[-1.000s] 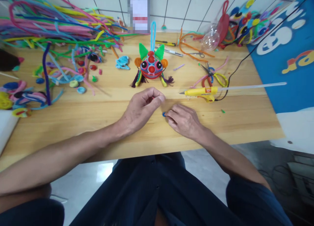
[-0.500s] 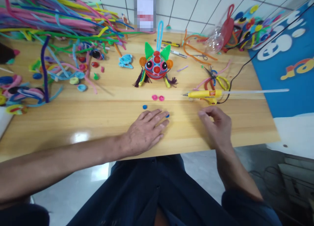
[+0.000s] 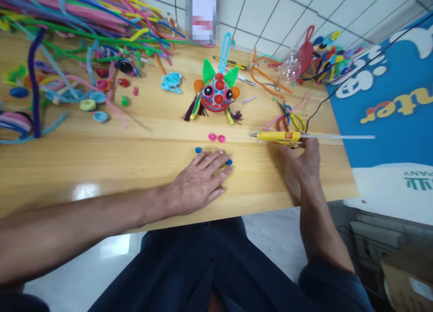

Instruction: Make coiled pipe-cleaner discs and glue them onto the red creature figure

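Taking the pipe-cleaner figure (image 3: 217, 92) as reference; noting it standing upright on the desk (image 3: 135, 140), toward the far edge.

Recording left hand (image 3: 199, 183) lying palm down on the desk, nearer the person than the figure and almost straight in front of it. Noting fingers (image 3: 216, 161) spread wide and flat, gripping nothing. Seeing one fingertip touching or just beside a small blue coil (image 3: 229, 162); not resolving which.

Logging a second blue coil (image 3: 198, 149) just beyond the fingertips, on the figure's side of the hand and apart from it. Logging two pink coils (image 3: 217, 137) lying side by side between the figure and the left hand.

Recording right hand (image 3: 301, 163) reaching up to the yellow glue gun (image 3: 275, 136), lying on the desk right of the figure and nearer the person, nozzle pointing toward the pink coils. Noting fingers (image 3: 309, 145) curling at the gun's handle and touching it; not being able to tell whether gripping or only resting against it. Noting clear glue stick (image 3: 338, 136) projecting from the gun's rear, away from the figure.

Logging scissors (image 3: 287, 111) right of the figure, just beyond the gun. Logging loose pipe cleaners (image 3: 84, 19) heaped left of the figure and farther back.
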Motion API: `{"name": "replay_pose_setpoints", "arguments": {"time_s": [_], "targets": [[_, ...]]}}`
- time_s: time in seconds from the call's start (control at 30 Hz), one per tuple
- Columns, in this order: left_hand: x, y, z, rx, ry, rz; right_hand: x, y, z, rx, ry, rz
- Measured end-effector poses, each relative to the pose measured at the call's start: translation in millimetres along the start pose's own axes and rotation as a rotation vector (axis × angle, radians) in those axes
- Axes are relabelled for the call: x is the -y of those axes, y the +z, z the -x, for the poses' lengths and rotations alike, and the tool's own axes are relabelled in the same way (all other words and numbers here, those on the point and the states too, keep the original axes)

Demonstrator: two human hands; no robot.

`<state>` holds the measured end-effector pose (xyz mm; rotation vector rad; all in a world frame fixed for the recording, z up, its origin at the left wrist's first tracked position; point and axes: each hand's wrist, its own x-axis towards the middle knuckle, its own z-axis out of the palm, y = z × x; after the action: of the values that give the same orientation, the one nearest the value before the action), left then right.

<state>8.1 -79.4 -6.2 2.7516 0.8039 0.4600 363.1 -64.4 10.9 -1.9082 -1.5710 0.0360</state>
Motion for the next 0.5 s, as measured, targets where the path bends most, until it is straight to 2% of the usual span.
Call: {"name": "replay_pose_setpoints", "arguments": {"time_s": [0.27, 0.5], "targets": [[0.3, 0.0, -1.7, 0.047, 0.004, 0.021, 19.0, 14.4, -9.8, 0.198, 0.111, -0.035], [-0.8, -0.5, -0.3, 0.025, -0.008, 0.032, 11.3, 21.1, -5.3, 0.135, 0.097, -0.062]]}}
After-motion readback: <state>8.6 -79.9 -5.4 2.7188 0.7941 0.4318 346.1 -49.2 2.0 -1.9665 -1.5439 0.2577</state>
